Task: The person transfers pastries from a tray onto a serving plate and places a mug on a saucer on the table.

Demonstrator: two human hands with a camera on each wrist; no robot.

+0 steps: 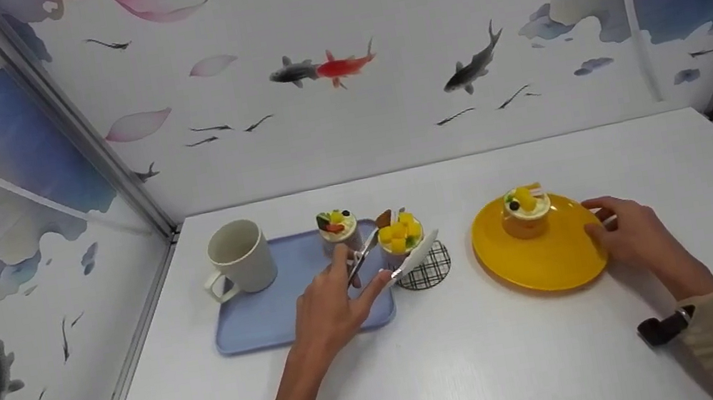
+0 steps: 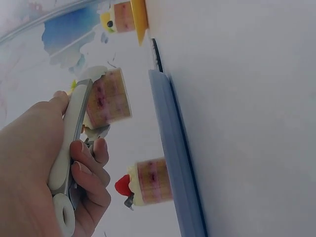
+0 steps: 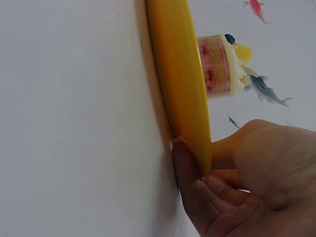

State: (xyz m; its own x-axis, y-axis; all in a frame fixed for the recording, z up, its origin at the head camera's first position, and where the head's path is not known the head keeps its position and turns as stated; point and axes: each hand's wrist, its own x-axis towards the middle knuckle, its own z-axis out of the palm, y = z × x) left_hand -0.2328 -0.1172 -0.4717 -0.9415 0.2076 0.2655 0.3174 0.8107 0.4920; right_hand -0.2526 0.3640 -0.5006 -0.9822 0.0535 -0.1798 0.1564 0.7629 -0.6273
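Observation:
My left hand (image 1: 328, 310) grips white-and-metal tongs (image 2: 74, 131), whose arms stand on either side of a layered dessert cup topped with mango cubes (image 1: 400, 233). In the left wrist view this cup hangs above the level of the round checked coaster (image 1: 427, 268). Over on the right, my right hand (image 1: 630, 234) pinches the rim of a yellow plate (image 1: 556, 264), thumb on top and fingers beneath. On that plate stands another dessert cup (image 3: 215, 66) with fruit on cream. A strawberry-topped dessert cup (image 2: 154, 181) stands on the blue tray (image 1: 255, 327).
A pale mug (image 1: 250, 257) stands on the tray's back left corner, its handle toward the left. White tabletop (image 1: 456, 364) lies in front of the tray and plate. Printed wall panels (image 1: 354, 142) enclose the table at the back and sides.

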